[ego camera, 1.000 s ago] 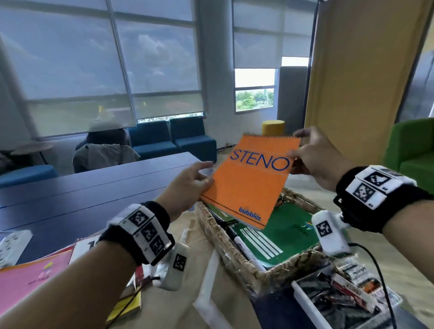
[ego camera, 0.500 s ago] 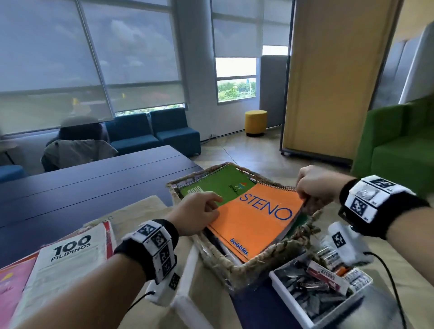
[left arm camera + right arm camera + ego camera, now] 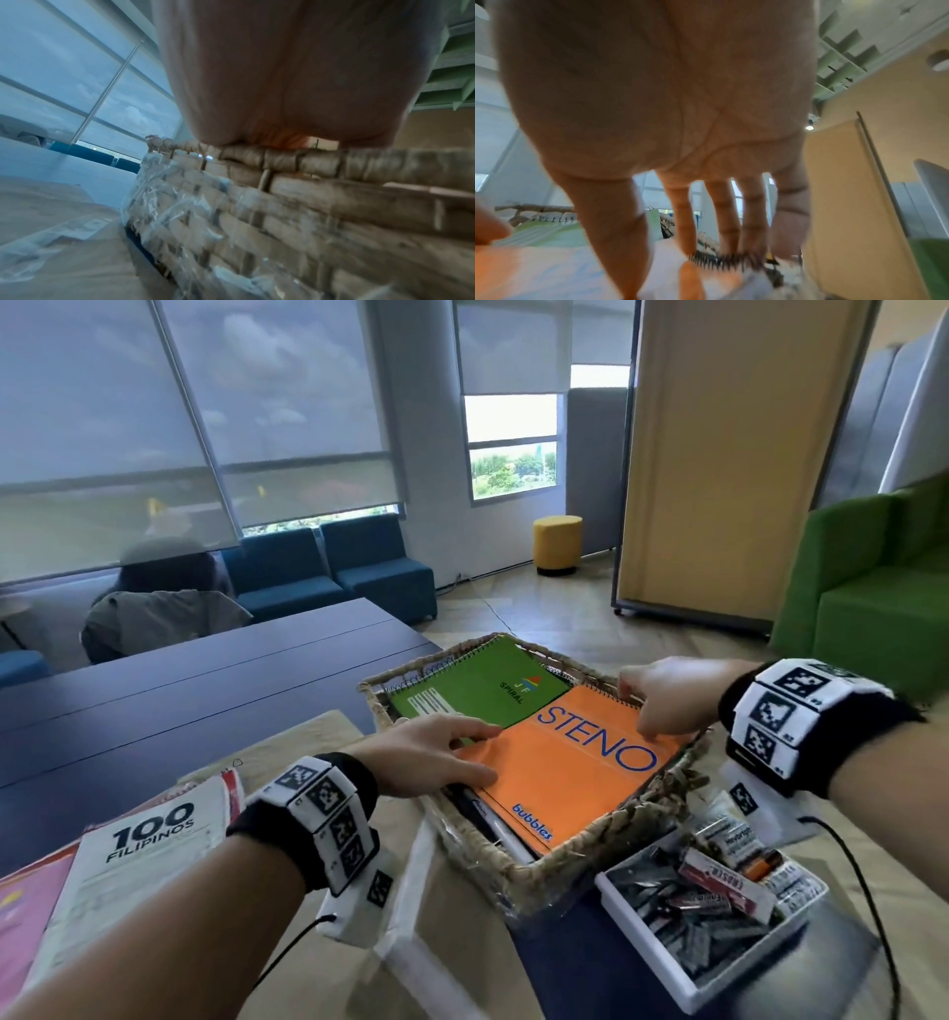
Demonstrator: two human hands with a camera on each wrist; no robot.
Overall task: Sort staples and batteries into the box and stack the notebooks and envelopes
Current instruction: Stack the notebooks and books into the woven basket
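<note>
Stacking step: left hand [image 3: 434,755] flat, fingers straight, and right hand [image 3: 667,698] with extended fingers press the orange STENO spiral notebook [image 3: 570,770] onto the green spiral notebook [image 3: 477,685] in the woven wicker basket [image 3: 590,852] at frame centre; next, likely let go and fetch another.

Orange spiral-bound "STENO" notebook [image 3: 565,773] lying flat in a woven wicker basket [image 3: 554,865], overlapping a green spiral notebook [image 3: 477,685]. Left hand [image 3: 431,755] resting with straight fingers on its near-left corner; right hand [image 3: 667,695] touching the wire-bound top edge, fingers bent down. White plastic box [image 3: 719,983] of staples and batteries just beside the basket. White "100 FILIPINOS" booklet [image 3: 128,865] lower left.
</note>
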